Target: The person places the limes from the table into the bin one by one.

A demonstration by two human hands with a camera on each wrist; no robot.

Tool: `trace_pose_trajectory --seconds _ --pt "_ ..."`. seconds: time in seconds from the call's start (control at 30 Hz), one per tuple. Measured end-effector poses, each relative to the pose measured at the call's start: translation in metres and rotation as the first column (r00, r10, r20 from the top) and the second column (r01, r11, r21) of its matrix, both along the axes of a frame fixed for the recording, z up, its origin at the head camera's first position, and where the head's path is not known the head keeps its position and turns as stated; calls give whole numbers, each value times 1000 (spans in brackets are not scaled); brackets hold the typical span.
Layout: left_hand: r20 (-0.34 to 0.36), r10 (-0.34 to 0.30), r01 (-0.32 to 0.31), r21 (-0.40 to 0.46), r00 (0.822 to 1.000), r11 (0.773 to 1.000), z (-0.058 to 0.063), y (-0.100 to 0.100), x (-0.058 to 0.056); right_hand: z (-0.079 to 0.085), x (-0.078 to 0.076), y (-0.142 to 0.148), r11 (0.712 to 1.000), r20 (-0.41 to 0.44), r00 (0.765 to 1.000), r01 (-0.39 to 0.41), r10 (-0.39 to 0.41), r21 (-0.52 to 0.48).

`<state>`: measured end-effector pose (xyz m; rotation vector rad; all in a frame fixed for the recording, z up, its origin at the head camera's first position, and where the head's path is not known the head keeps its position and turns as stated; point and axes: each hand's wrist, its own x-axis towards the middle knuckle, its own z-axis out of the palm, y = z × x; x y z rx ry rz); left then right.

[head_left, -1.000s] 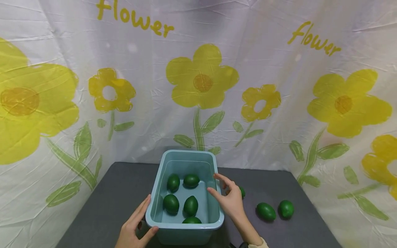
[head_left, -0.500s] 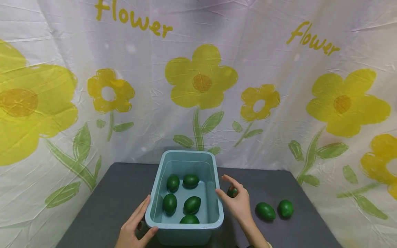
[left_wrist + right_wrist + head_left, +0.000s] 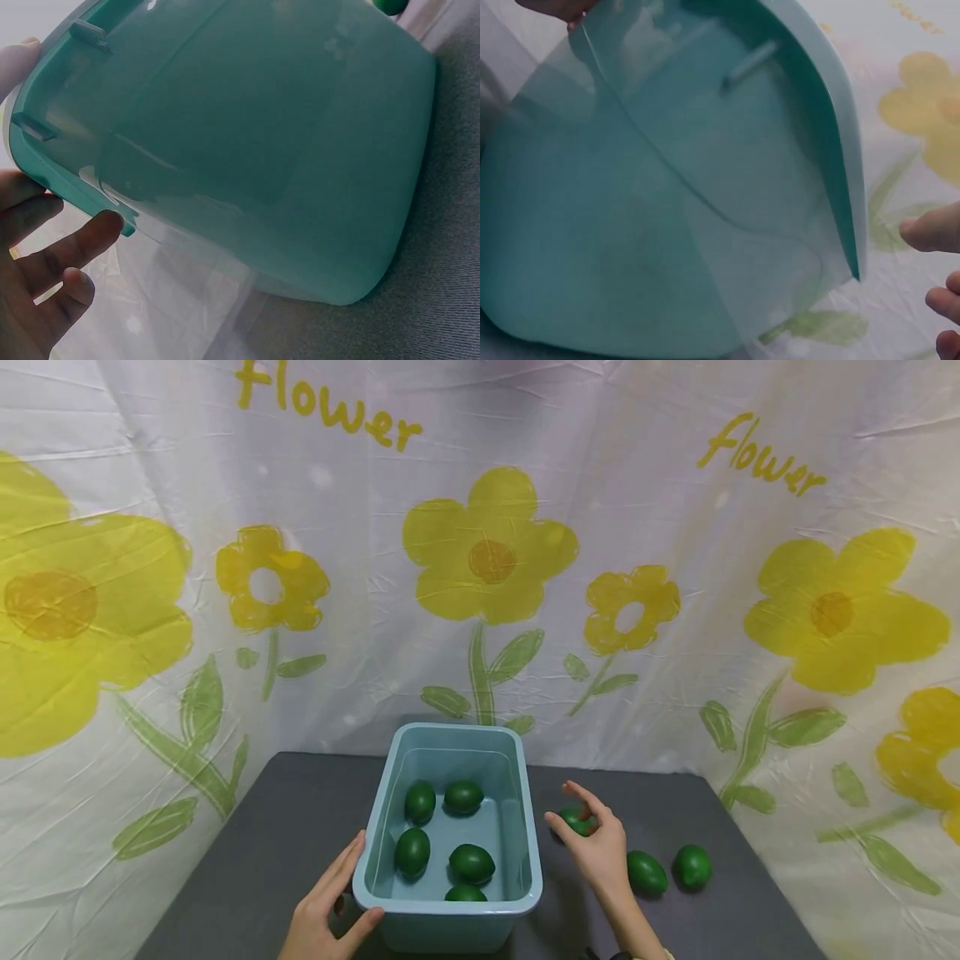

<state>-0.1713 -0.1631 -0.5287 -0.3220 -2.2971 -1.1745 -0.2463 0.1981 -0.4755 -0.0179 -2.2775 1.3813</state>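
Note:
A light blue plastic bin [image 3: 454, 927] stands on the dark tabletop, holding several green limes [image 3: 412, 852]. My left hand [image 3: 321, 906] grips its near left corner, thumb on the front rim and fingers along the left side. In the left wrist view, fingers of the left hand [image 3: 52, 277] show beside the rim. My right hand [image 3: 600, 852], thumb and index finger spread, is right of the bin above a lime [image 3: 572, 821] that it partly hides. The right wrist view shows fingers of the right hand [image 3: 937, 255] apart from the bin wall.
Two more limes, a nearer one [image 3: 647, 873] and another [image 3: 692, 867], lie on the grey tabletop [image 3: 315, 802] to the right. Behind and at both sides hangs a white curtain [image 3: 360, 677] printed with yellow flowers.
My right hand has moved right, from over the bin's right rim to the lime beside it. One lime inside the bin has rolled slightly right and nearer. The left hand stays put.

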Motion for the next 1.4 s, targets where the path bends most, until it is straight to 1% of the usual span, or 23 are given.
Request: trace_pose_trajectory --seconds 0.2,0.33,0.5,0.57,0.63,0.73,0.8,0.93,1.17,1.3,1.4 --pt "23 13 -13 4 1000 1000 2 1 2 -7 -3 13 998 -14 998 59 -59 -3" --pt "27 10 -10 -1 1000 1000 3 1 2 -9 -4 22 996 -18 996 84 -84 -6" --pt "36 7 -6 -8 999 1000 2 0 1 -13 -5 30 994 20 994 110 -110 12" --pt "24 -1 1 -6 1000 1000 1 -1 0 -16 -6 32 993 37 992 120 -121 21" --pt "-6 -17 16 -4 1000 1000 1 -1 -1 -20 -8 33 992 54 991 125 -126 33" --pt "-55 -50 50 -3 997 999 0 -3 -2 -27 -10 35 991 86 988 127 -130 47" --pt "-68 -61 61 -7 996 998 0 -4 -2 -32 -11 36 989 106 985 131 -137 65" --pt "-62 -59 58 -10 996 998 -2 -4 -1 -42 -13 38 986 124 982 132 -144 102" --pt "-65 -39 38 -18 997 999 -2 -2 0 -58 -21 43 976 85 988 108 -126 191" --pt "-67 -41 40 -12 997 999 -1 -3 0 -64 -24 44 972 103 989 79 -104 223" --pt "-66 -46 45 -10 997 999 -1 -3 -1 -68 -27 45 967 109 989 73 -102 245"
